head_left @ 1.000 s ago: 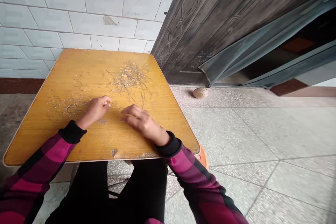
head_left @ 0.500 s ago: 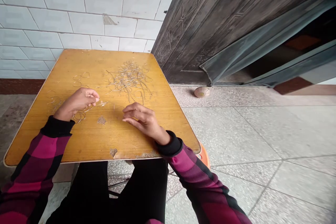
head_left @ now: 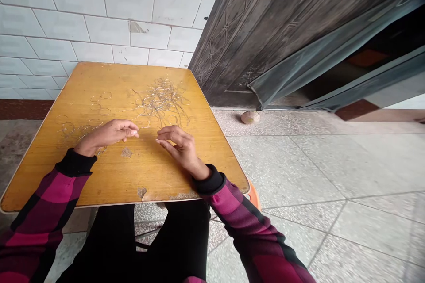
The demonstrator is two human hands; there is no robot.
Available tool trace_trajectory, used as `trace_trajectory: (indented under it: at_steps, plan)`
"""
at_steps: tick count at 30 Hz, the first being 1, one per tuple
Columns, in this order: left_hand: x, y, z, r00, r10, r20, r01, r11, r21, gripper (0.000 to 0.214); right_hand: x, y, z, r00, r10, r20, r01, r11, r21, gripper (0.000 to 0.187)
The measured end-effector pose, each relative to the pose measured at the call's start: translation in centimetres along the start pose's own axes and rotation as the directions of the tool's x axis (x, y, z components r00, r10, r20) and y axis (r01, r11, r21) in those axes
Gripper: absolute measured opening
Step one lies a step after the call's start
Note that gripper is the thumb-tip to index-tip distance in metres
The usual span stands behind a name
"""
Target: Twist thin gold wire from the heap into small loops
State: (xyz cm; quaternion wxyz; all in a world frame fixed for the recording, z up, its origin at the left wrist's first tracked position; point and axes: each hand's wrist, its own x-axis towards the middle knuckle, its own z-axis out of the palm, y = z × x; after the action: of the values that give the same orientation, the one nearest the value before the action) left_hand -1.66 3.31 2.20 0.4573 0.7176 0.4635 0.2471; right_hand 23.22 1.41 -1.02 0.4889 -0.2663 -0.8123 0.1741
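L hand (head_left: 106,135) & R hand (head_left: 177,145) half-curled near wire loops (head_left: 161,104) on wood tbl (head_left: 166,177), can't tell if gripping.

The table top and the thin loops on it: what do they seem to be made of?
The table top looks like wood veneer, glossy yellow: grain shows, and chipped patches reveal a paler layer. The thin loops seem to be fine metal wire, from their silvery shine, though too thin to be sure.
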Motion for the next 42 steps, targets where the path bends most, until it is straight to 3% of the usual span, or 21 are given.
trace_trajectory:
  at_steps: [4, 8, 10, 15, 19, 22, 26, 30, 32, 35, 42]
  plan:
    - [0.3, -0.6, 1.5, 1.0, 0.004, 0.025, -0.002, 0.998, -0.065, 0.03, 0.1, 0.1, 0.0, 0.998, 0.058, -0.035, -0.058, 0.998, 0.017, 0.004]
    - [1.2, -1.9, 2.9, 0.982, 0.083, -0.172, -0.08, 0.996, 0.024, 0.034, 0.2, -0.1, 0.0, 0.995, 0.093, -0.044, -0.09, 0.994, 0.069, 0.006]
    - [1.4, -2.2, 3.4, 0.973, 0.087, -0.216, -0.091, 0.996, -0.01, 0.041, 0.2, -0.4, 0.0, 0.992, 0.104, -0.073, -0.096, 0.99, 0.105, 0.007]
    - [1.3, -1.4, 5.0, 0.999, 0.033, -0.027, -0.041, 0.92, -0.39, 0.038, 0.4, -0.8, -0.2, 0.974, 0.178, -0.138, -0.149, 0.969, 0.196, 0.006]
    - [0.8, -0.6, 5.8, 1.0, 0.014, 0.004, -0.01, 0.896, -0.443, 0.023, 0.5, -0.7, -0.1, 0.935, 0.311, -0.171, -0.253, 0.921, 0.295, 0.01]
    - [0.6, -0.5, 5.7, 0.999, 0.042, 0.002, -0.036, 0.895, -0.444, 0.028, 0.7, -0.2, -0.1, 0.864, 0.474, -0.171, -0.342, 0.801, 0.49, 0.016]
    - [0.4, -0.3, 5.1, 1.0, 0.01, -0.013, -0.016, 0.847, -0.532, 0.036, 1.2, 0.5, -0.4, 0.731, 0.678, -0.077, -0.397, 0.514, 0.76, 0.024]
    - [0.0, 0.3, 4.8, 1.0, 0.02, -0.014, -0.024, 0.824, -0.566, 0.043, 1.5, 1.3, -0.5, 0.644, 0.751, 0.149, -0.485, 0.25, 0.838, 0.03]
    - [-0.1, 0.6, 4.8, 1.0, 0.02, 0.007, -0.013, 0.839, -0.544, 0.044, 1.5, 1.5, -0.1, 0.604, 0.758, 0.246, -0.543, 0.166, 0.824, 0.031]
    - [-0.3, 0.9, 4.9, 0.993, 0.0, 0.119, 0.058, 0.874, -0.483, 0.044, 1.3, 1.7, 0.5, 0.58, 0.768, 0.272, -0.582, 0.157, 0.798, 0.034]
    - [-0.3, 0.8, 5.3, 0.958, 0.013, 0.286, 0.097, 0.926, -0.366, 0.04, 1.2, 1.4, 0.6, 0.611, 0.741, 0.278, -0.629, 0.242, 0.739, 0.034]
